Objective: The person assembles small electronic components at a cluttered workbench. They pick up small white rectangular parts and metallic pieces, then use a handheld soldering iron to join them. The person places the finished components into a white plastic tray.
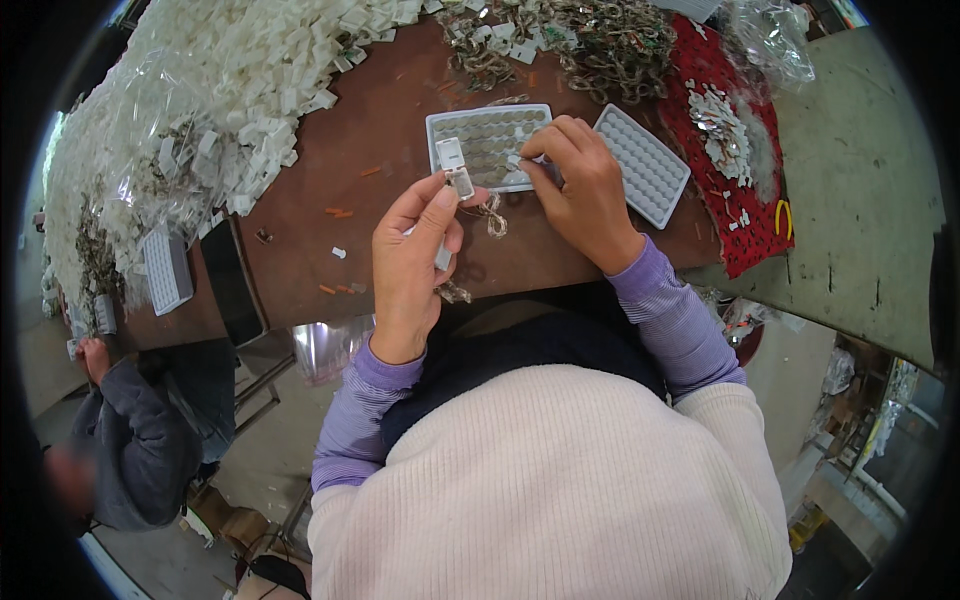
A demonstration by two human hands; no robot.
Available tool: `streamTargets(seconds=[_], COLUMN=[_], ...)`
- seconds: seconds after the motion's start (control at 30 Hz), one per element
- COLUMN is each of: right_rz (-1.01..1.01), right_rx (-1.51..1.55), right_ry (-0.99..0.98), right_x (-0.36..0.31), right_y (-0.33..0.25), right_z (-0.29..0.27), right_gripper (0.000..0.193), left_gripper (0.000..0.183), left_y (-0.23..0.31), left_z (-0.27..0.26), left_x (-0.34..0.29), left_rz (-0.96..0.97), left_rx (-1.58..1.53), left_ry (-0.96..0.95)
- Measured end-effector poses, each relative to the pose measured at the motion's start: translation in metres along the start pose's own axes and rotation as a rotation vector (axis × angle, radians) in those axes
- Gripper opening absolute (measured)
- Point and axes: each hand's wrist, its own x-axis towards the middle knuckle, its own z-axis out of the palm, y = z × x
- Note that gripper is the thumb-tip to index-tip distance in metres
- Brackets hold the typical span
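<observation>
The left hand (pixel 408 262) pinches an open white case (pixel 458 181) by the tray (pixel 480 114), near left. It seems light and stiff; hold its sides. The right hand (pixel 583 188) is almost closed; I can't tell on what.

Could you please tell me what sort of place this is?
Probably an assembly workshop: the left hand holds a small white case, a large heap of white pieces covers part of the brown table, and another person is nearby.
</observation>
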Motion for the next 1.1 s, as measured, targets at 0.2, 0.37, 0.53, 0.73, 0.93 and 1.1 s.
streamTargets(seconds=[0.2, 0.37, 0.53, 0.73, 0.93, 1.1], right_rz=[-0.102, -0.1, -0.09, -0.098, -0.054, -0.018], right_rx=[-0.007, -0.02, 0.216, 0.07, 0.243, 0.379], right_ry=[-0.045, -0.041, 0.138, 0.123, 0.172, 0.119], right_x=[-0.001, -0.003, -0.015, -0.03, -0.037, -0.026], right_y=[-0.002, -0.008, -0.025, -0.036, -0.042, -0.038], right_z=[-0.001, -0.009, -0.03, -0.053, -0.052, -0.037], right_gripper=[0.012, 0.012, 0.014, 0.018, 0.013, 0.016], left_gripper=[0.041, 0.042, 0.041, 0.036, 0.035, 0.029], left_y=[-0.002, -0.003, -0.008, -0.013, -0.014, -0.009], left_z=[0.009, 0.017, 0.029, 0.047, 0.041, 0.021], left_x=[-0.001, -0.002, -0.007, -0.015, -0.017, -0.011], left_rz=[-0.018, 0.003, 0.027, 0.083, 0.014, -0.039], left_rx=[0.034, 0.072, 0.143, 0.308, 0.29, 0.145], left_ry=[0.01, -0.014, -0.033, -0.131, -0.192, -0.134])
